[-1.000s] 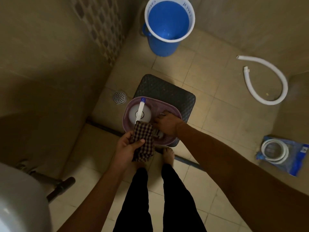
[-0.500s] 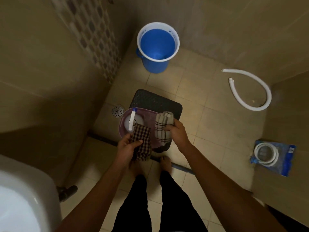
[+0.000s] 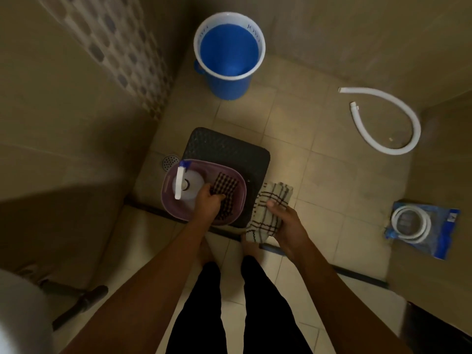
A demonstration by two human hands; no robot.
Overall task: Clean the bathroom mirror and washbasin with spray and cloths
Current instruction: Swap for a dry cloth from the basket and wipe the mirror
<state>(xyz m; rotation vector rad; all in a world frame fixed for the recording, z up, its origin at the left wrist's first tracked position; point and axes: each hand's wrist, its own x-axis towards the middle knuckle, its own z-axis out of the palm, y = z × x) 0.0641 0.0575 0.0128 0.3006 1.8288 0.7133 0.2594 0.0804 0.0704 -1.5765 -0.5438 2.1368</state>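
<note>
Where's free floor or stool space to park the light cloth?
Free: the stool top behind the basin, and bare floor tiles between the bucket and the white hose. Crowded: the basin, filled by the spray bottle, dark cloth and left hand.

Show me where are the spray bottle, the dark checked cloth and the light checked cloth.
spray bottle [image 3: 187, 188]: head view, round white body.
dark checked cloth [image 3: 226, 186]: head view, part lying in tub.
light checked cloth [image 3: 268, 213]: head view, middle folds.
</note>
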